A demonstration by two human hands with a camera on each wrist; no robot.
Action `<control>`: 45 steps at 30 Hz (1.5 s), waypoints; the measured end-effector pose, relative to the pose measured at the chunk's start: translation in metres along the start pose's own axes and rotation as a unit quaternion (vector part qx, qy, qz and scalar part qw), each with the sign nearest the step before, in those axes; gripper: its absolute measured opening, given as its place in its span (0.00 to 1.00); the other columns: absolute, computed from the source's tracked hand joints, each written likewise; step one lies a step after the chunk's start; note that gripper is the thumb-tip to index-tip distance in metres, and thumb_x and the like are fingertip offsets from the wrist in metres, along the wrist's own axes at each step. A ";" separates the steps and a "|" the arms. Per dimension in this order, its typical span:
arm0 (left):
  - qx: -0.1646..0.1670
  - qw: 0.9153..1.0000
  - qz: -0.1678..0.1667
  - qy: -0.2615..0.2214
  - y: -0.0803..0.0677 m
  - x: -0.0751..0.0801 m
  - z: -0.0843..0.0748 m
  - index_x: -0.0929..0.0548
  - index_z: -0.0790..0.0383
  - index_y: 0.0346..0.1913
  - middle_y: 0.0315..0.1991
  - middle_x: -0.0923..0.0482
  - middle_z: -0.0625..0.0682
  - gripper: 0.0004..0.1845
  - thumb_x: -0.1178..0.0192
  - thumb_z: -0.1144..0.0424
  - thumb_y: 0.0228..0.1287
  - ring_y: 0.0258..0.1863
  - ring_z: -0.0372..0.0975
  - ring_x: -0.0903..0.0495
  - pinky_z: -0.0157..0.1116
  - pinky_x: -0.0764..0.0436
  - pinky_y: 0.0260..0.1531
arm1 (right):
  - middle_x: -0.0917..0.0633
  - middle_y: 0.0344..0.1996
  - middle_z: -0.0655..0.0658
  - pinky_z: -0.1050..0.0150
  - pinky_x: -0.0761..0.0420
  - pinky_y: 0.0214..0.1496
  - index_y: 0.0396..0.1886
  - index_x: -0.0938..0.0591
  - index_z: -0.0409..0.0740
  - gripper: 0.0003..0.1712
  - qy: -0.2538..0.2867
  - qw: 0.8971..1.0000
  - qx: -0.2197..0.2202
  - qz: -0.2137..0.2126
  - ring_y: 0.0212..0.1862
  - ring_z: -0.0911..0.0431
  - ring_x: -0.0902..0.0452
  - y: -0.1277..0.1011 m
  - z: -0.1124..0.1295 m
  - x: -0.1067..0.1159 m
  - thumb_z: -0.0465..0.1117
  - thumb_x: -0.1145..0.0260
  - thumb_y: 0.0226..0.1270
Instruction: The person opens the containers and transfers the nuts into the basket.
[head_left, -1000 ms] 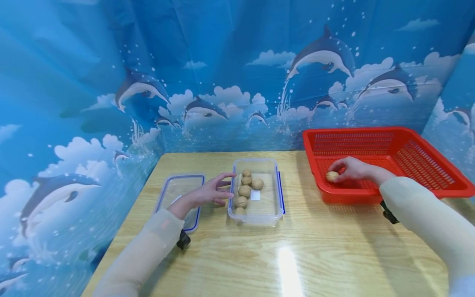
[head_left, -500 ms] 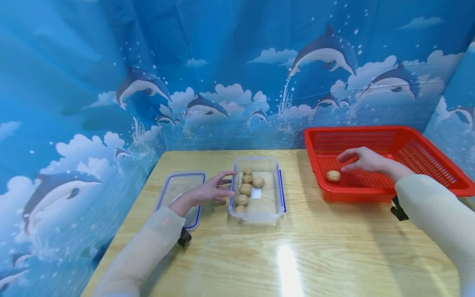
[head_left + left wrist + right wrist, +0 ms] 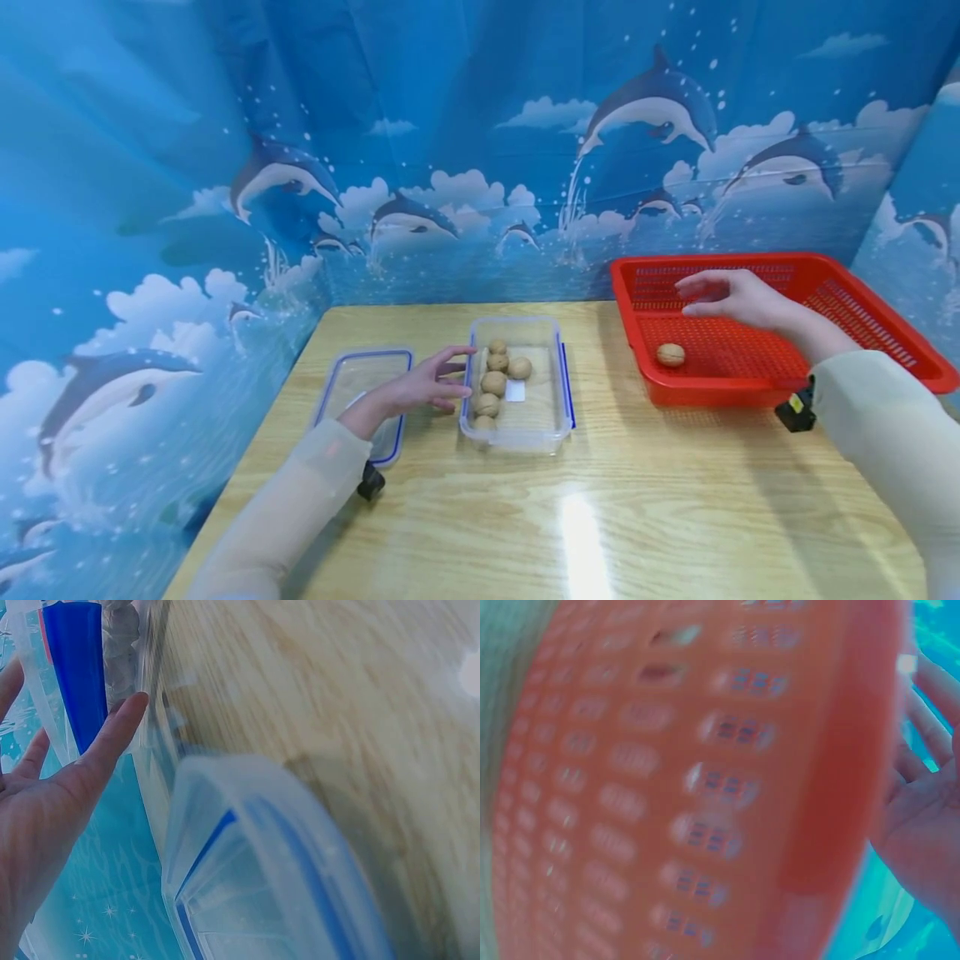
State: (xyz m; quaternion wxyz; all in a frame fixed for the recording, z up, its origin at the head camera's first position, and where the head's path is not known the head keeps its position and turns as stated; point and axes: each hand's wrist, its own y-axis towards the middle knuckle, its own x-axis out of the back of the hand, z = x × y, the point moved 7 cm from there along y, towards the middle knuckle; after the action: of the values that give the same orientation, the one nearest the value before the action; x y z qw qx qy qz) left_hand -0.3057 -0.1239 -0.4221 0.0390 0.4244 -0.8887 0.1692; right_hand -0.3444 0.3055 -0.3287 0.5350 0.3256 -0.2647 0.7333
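One walnut [image 3: 671, 354] is sitting loose on the mesh floor of the red basket [image 3: 862, 329], near its front-left corner. The right hand [image 3: 731, 298] is held above it with fingers relaxed and spread, nothing gripped. The left hand [image 3: 420, 388] is laid flat with straight fingers against the side of the clear container [image 3: 551, 425], where five more walnuts [image 3: 494, 383] are lined up; the blue-rimmed lid [image 3: 360, 392] lies just beside it.

Biggest risk, probably: the container could get nudged or slid by those loose fingertips, since it isn't actually being gripped. A round nut could also easily be rolled around the basket floor if the basket gets bumped.
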 end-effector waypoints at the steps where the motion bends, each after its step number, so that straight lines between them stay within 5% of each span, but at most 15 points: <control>1: 0.001 1.000 0.000 -0.001 0.000 0.000 0.000 0.47 0.52 0.76 0.75 0.53 0.65 0.37 0.43 0.68 0.70 0.59 0.50 0.30 0.45 0.21 0.41 | 0.25 0.60 0.32 0.42 0.24 0.53 0.64 0.27 0.39 0.30 0.004 1.000 0.002 -0.002 0.57 0.40 0.29 0.000 0.003 0.000 0.46 0.32 0.66; 6: -0.001 1.000 0.000 -0.003 0.001 0.000 0.001 0.46 0.51 0.76 0.74 0.52 0.65 0.37 0.42 0.67 0.70 0.52 0.48 0.25 0.44 0.21 0.41 | 0.25 0.60 0.34 0.44 0.23 0.53 0.65 0.27 0.40 0.31 0.020 1.000 0.017 -0.012 0.58 0.42 0.28 -0.005 0.022 -0.003 0.47 0.32 0.66; 9: 0.000 1.000 -0.002 -0.003 0.001 0.000 0.001 0.46 0.51 0.76 0.75 0.52 0.64 0.37 0.42 0.67 0.70 0.62 0.50 0.32 0.45 0.20 0.42 | 0.25 0.60 0.35 0.51 0.20 0.51 0.65 0.28 0.40 0.31 0.030 0.999 0.035 -0.012 0.56 0.43 0.26 -0.007 0.036 -0.009 0.46 0.32 0.66; 17: 0.001 1.000 -0.002 -0.002 0.001 0.000 0.001 0.47 0.51 0.76 0.75 0.52 0.64 0.37 0.43 0.67 0.70 0.64 0.52 0.34 0.45 0.21 0.43 | 0.25 0.60 0.33 0.66 0.19 0.46 0.68 0.32 0.38 0.33 0.069 0.994 0.083 0.006 0.54 0.44 0.23 -0.009 0.070 -0.027 0.40 0.32 0.66; 24: 0.004 1.000 -0.003 -0.002 0.002 0.000 0.002 0.45 0.49 0.76 0.75 0.53 0.63 0.36 0.42 0.66 0.70 0.70 0.54 0.42 0.48 0.21 0.47 | 0.24 0.59 0.36 0.64 0.19 0.45 0.67 0.29 0.40 0.33 0.069 0.993 0.098 0.025 0.52 0.47 0.23 -0.011 0.092 -0.046 0.41 0.30 0.64; 45: 0.000 1.000 -0.003 -0.004 0.002 0.001 0.003 0.46 0.51 0.76 0.75 0.53 0.64 0.36 0.43 0.68 0.70 0.71 0.55 0.46 0.49 0.21 0.49 | 0.23 0.59 0.39 0.44 0.26 0.57 0.65 0.27 0.41 0.31 0.034 0.982 0.165 0.091 0.55 0.47 0.24 0.007 0.134 -0.109 0.40 0.29 0.63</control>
State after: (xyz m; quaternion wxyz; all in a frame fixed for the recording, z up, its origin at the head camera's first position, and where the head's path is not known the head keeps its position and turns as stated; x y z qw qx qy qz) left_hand -0.3076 -0.1246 -0.4257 0.0360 0.4273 -0.8878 0.1672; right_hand -0.3020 0.1380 -0.3246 0.4141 0.3587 -0.1502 0.8230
